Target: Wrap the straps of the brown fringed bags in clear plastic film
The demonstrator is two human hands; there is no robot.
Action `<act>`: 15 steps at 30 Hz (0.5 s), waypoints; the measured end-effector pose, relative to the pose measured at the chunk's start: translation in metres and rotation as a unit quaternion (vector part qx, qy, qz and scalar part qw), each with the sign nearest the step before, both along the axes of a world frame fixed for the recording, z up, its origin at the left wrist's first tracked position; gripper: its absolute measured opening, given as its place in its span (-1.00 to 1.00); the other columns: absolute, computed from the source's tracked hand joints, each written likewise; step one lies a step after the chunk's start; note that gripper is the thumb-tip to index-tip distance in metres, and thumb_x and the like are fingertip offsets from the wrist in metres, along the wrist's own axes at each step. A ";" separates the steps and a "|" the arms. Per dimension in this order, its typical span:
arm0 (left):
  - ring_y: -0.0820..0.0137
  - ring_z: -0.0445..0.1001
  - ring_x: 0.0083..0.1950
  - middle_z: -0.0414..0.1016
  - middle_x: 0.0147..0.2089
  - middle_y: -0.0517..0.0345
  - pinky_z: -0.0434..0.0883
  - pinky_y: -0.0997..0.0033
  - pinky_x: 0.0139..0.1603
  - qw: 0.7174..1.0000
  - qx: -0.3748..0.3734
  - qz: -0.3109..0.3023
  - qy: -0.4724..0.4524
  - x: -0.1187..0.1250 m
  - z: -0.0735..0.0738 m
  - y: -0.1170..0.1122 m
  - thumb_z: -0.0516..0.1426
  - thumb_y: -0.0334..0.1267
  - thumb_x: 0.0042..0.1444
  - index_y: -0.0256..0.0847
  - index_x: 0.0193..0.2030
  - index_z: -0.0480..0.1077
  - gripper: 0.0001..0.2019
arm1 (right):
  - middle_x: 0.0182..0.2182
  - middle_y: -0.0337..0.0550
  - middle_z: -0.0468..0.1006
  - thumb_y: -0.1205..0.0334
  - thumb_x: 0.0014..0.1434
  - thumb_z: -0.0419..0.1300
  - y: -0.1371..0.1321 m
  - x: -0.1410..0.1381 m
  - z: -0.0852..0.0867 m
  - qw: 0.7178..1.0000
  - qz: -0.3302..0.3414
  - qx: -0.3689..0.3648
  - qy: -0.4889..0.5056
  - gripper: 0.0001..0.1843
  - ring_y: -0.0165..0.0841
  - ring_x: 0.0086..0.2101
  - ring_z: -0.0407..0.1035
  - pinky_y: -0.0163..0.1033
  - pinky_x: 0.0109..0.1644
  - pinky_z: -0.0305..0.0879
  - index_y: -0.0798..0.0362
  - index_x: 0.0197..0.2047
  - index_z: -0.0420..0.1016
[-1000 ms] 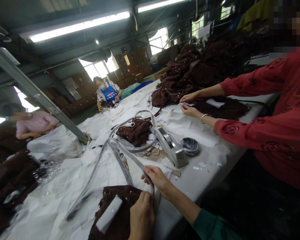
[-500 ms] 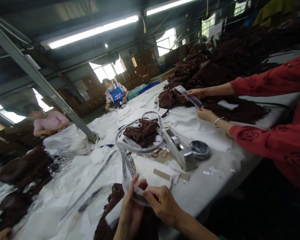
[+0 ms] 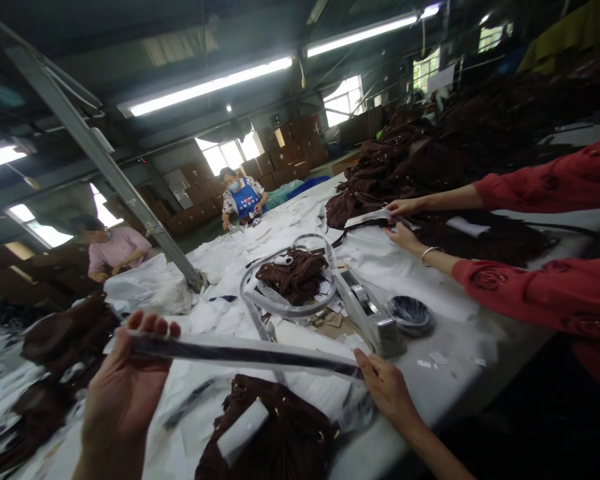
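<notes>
Left hand (image 3: pixel 125 390), right hand (image 3: pixel 387 388) spread apart, strap (image 3: pixel 245 352) between

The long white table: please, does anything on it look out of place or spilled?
Yes: small white paper scraps lie loose on the bare grey table top, right of the metal tape dispenser. They sit apart from the white sheets, so they look like stray litter.

Left hand (image 3: pixel 125 380): bare, palm side facing the camera, fingers short-looking and rounded at the tips. Right hand (image 3: pixel 387 387): bare, back side showing, fingers slim and tapering. Left forearm (image 3: pixel 93 469) and right forearm (image 3: pixel 430 443): bare, narrow, both cut off by the lower frame edge. Nails too small to describe.
</notes>
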State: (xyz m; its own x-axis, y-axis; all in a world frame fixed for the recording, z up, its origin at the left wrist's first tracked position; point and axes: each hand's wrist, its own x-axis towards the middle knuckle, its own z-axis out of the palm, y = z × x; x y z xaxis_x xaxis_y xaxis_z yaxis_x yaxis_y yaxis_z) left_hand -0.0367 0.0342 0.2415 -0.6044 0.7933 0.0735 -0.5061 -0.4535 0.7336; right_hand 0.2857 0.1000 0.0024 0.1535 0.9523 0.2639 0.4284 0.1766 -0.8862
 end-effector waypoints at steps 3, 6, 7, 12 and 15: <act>0.48 0.55 -0.35 0.56 -0.34 0.21 0.58 0.25 -0.09 0.999 0.034 0.012 0.007 0.009 0.007 -0.012 -0.14 -0.33 0.33 -0.25 -0.13 0.44 -0.68 | -0.55 -0.14 0.41 -0.31 0.18 -0.10 0.002 -0.002 0.010 0.999 0.006 0.035 -0.022 -0.37 -0.29 -0.47 0.34 -0.19 -0.31 0.24 0.01 -0.62 0.32; 0.46 0.54 -0.40 0.54 -0.37 0.18 0.58 0.21 -0.13 1.000 -0.010 -0.012 0.008 0.046 -0.002 -0.021 -0.17 -0.35 0.32 -0.21 -0.17 0.45 -0.64 | -0.20 0.01 0.55 -0.17 0.22 0.01 -0.007 -0.019 0.052 0.994 0.055 0.093 0.031 -0.54 -0.14 -0.14 0.41 -0.07 0.00 0.26 0.01 -0.30 0.54; 0.44 0.54 -0.40 0.54 -0.37 0.16 0.58 0.20 -0.14 0.999 -0.020 -0.029 0.007 0.061 -0.007 -0.023 -0.19 -0.35 0.32 -0.19 -0.18 0.45 -0.63 | -0.10 0.02 0.54 -0.11 0.23 0.03 -0.013 -0.028 0.071 0.988 0.093 0.107 0.057 -0.59 -0.12 -0.05 0.38 -0.04 0.08 0.22 -0.01 -0.19 0.54; 0.40 0.55 -0.41 0.54 -0.38 0.15 0.59 0.14 -0.17 0.991 -0.064 -0.114 -0.035 0.107 -0.021 -0.030 -0.21 -0.34 0.32 -0.10 -0.18 0.46 -0.59 | -0.09 -0.05 0.55 0.00 0.28 0.02 -0.047 -0.075 0.142 0.925 0.331 0.154 0.102 -0.64 -0.21 -0.11 0.41 -0.17 -0.02 0.27 0.00 -0.05 0.51; 0.38 0.57 -0.39 0.57 -0.35 0.12 0.59 0.16 -0.18 0.987 -0.086 -0.120 -0.058 0.099 -0.022 -0.033 -0.17 -0.35 0.31 -0.13 -0.14 0.47 -0.64 | -0.62 -0.25 0.39 -0.01 0.30 -0.02 -0.062 -0.077 0.157 0.925 0.346 0.136 0.076 -0.52 -0.44 -0.58 0.25 -0.32 -0.51 0.10 0.04 -0.55 0.43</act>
